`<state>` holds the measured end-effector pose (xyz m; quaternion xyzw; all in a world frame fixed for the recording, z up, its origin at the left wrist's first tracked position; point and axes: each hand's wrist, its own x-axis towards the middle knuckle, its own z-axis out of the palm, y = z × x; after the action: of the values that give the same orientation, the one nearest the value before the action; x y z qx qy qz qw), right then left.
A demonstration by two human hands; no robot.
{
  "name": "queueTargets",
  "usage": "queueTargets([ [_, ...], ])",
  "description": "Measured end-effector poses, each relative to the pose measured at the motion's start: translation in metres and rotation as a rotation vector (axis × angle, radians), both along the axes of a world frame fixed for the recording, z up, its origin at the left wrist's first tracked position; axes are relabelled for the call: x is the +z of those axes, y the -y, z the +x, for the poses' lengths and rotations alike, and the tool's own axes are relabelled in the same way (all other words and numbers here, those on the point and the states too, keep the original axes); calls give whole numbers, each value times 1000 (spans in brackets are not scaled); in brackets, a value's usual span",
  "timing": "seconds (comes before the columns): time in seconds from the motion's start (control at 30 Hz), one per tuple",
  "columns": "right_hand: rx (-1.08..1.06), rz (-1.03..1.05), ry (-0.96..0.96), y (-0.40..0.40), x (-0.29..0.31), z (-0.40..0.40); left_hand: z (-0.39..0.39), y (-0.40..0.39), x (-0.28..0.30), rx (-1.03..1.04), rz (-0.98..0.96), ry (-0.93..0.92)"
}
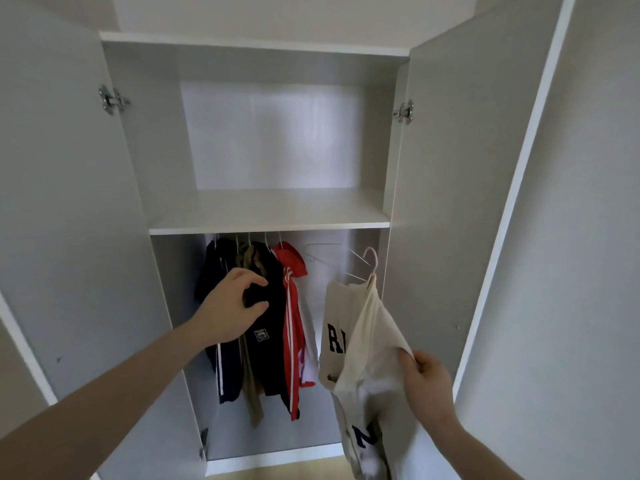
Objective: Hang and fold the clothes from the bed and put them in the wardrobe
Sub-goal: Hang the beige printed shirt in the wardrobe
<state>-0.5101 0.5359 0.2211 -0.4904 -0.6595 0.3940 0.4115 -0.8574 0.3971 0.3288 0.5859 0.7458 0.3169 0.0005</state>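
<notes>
1. Two bare forearms enter from the lower edge of the view, one at each side; no sleeve shows on either as far as the frame reaches.
2. The left hand (230, 308) wears no glove, ring or watch that can be seen.
3. The right hand (427, 384) is likewise ungloved, its wrist without band or bracelet.
4. Its fingers (405, 358) carry no visible rings; nail detail is too blurred to tell.

Pale grey walls (588, 202), a strip of wooden floor (277, 471).
</notes>
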Motion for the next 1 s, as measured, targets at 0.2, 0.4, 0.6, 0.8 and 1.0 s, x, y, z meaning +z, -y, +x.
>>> queueTargets([
  [0.2,-9,24,7,-79,-13,-64,-71,-72,20,16,15,-37],
  [0.4,-105,13,56,-144,-29,-129,-137,-148,42,-5,65,-35],
  [0.6,-157,-7,79,-187,-36,-190,-191,-212,48,23,-4,-12],
  [0.8,-167,-31,89,-208,-65,-218,-230,-258,44,71,-112,13],
  [1.0,-105,-28,169,-240,-69,-258,-255,-291,36,97,-166,17],
])
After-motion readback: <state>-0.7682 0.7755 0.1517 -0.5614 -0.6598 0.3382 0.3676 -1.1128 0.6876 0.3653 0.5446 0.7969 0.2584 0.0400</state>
